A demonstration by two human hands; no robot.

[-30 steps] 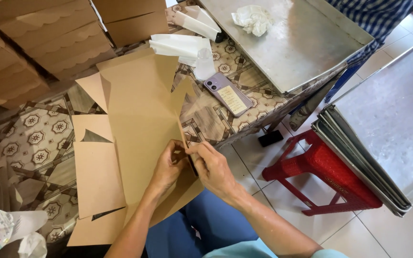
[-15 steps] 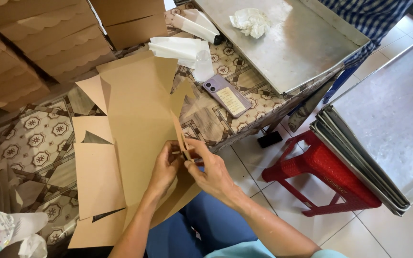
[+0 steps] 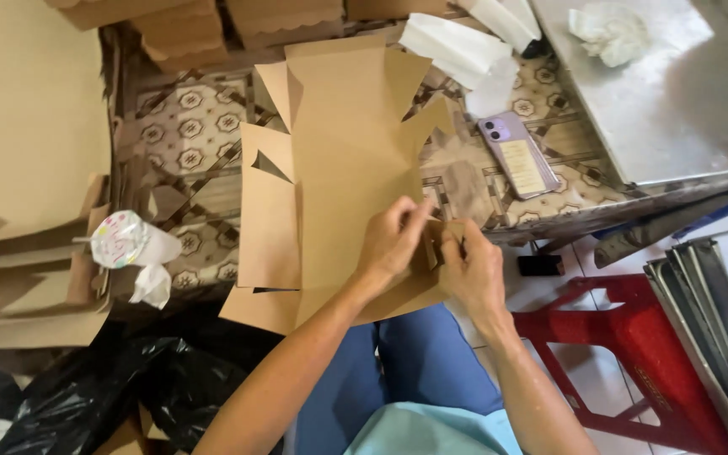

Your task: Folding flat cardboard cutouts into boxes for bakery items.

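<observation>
Cardboard dominates the scene: a flat, die-cut box blank [image 3: 339,160] lies on a bench [image 3: 187,126] covered in patterned cloth, its near edge hanging over the lap of a seated person in blue trousers. More cardboard sheets [image 3: 27,118] are stacked at the far left, and folded boxes [image 3: 179,29] line the back of the bench. A steel tray [image 3: 676,109] fills the upper right corner with a crumpled white rag [image 3: 610,29] on it; a red stool [image 3: 634,337] stands on the tiled floor just below, beside a stack of metal trays [image 3: 718,320]. Black plastic bags [image 3: 111,388] bunch at the lower left. White paper [image 3: 465,55] rests behind the blank, and a purple phone [image 3: 518,154] lies face down just right of it. A plastic cup [image 3: 128,240] in a thin bag sits at the bench's left edge. Left hand [image 3: 393,244] pinches a small flap [image 3: 433,240] at the blank's near right corner, fingers closed on it; right hand [image 3: 469,270] grips the same flap from the other side, thumb and fingers shut on the card.
</observation>
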